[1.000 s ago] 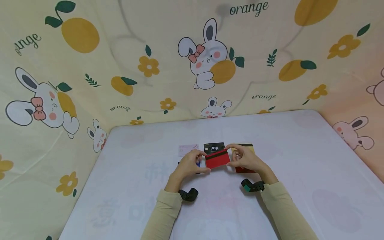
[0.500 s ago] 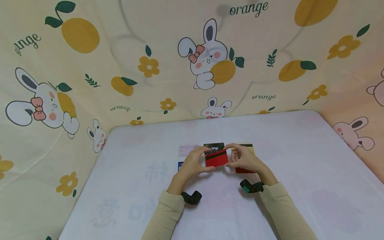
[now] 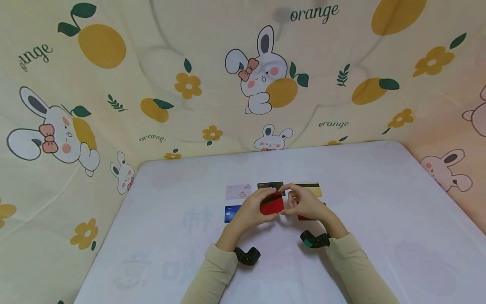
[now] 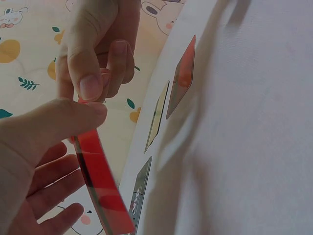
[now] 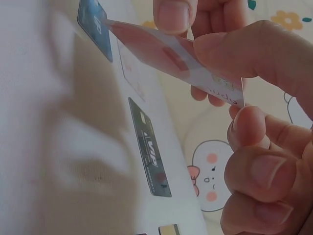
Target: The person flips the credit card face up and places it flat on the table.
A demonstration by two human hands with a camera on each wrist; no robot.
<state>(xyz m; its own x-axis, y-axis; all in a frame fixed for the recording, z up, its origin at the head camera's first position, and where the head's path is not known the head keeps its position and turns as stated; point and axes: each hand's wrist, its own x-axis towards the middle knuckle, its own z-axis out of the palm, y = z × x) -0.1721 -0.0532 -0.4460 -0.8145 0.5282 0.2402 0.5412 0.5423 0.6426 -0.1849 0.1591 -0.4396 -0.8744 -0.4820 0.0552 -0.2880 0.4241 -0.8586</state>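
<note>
Both hands hold a red card (image 3: 271, 205) with a dark stripe, tilted above the table. My left hand (image 3: 248, 211) reaches across its left part, thumb along the near edge and index finger along the far edge. At its right end, my right hand (image 3: 308, 204) pinches it between thumb and index finger. In the left wrist view, the two thumbs meet at one end of the red card (image 4: 100, 166). The right wrist view shows the card's other face (image 5: 166, 54), pale with glare and printed lettering; the right thumb overlaps it.
On the white table (image 3: 171, 236) lie a pale pink card (image 3: 237, 191), a black VIP card (image 5: 150, 154), a gold striped card (image 3: 315, 191), a blue card (image 3: 230, 213) and another red card (image 4: 182, 78), partly behind the right hand. A patterned cloth (image 3: 212, 55) rises behind.
My left hand has slid rightward along the red card, covering more of it, and uncovered the blue card. My right hand has shifted slightly left with the card's right end.
</note>
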